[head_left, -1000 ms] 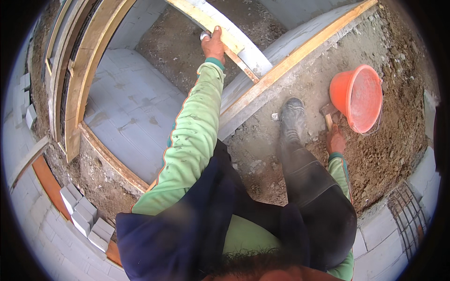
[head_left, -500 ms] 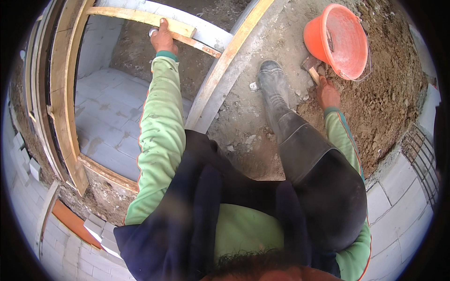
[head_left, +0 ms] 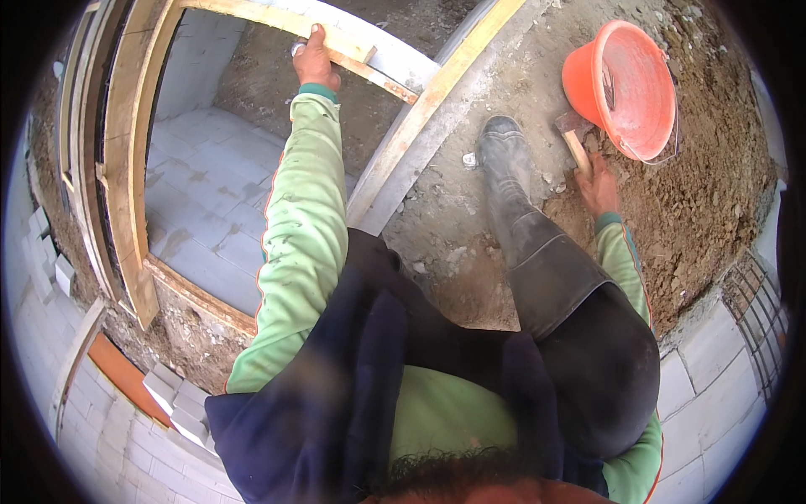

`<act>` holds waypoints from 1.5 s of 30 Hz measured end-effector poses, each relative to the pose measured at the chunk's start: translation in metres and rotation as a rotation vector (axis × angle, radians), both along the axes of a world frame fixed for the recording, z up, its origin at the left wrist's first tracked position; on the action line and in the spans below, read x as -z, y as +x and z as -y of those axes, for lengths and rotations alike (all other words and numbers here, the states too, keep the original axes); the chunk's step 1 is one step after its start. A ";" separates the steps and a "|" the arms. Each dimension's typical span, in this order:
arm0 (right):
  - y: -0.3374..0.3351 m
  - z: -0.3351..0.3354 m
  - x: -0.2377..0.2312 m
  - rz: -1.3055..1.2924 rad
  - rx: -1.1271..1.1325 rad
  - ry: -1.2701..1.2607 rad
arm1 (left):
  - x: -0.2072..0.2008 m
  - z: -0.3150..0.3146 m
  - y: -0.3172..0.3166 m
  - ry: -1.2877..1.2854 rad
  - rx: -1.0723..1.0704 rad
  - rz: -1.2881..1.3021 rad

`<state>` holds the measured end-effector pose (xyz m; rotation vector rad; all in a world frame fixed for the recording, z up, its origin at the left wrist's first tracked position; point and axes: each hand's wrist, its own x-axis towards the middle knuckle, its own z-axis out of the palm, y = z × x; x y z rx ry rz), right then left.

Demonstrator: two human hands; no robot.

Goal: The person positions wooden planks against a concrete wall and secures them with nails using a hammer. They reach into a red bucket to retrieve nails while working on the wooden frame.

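My left hand (head_left: 315,60) reaches up and forward and grips a wooden plank (head_left: 277,23) that runs across the top of a wooden frame. My right hand (head_left: 598,183) is low on the sandy ground, closed around the wooden handle of a hammer (head_left: 574,139) whose metal head lies beside an orange bucket (head_left: 625,88). The bucket is tipped on its side on the soil. My dark boot (head_left: 504,160) stands on the concrete between the two hands. Both sleeves are light green.
A wooden frame (head_left: 126,185) surrounds an opening over a lower floor of grey blocks (head_left: 210,227). A long timber beam (head_left: 437,109) runs diagonally beside it. Loose soil (head_left: 714,185) lies right, grey blocks (head_left: 705,353) and a wire mesh (head_left: 760,311) at the lower right.
The view has swung, so frame and bucket shifted in the picture. My left hand keeps its grip on the plank. My right hand stays low by the bucket on the hammer.
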<state>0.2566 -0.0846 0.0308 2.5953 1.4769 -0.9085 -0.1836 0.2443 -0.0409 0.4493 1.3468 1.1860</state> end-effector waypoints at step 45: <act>-0.149 -0.146 -0.124 -0.618 0.023 0.688 | -0.226 0.065 -0.025 0.854 0.163 0.599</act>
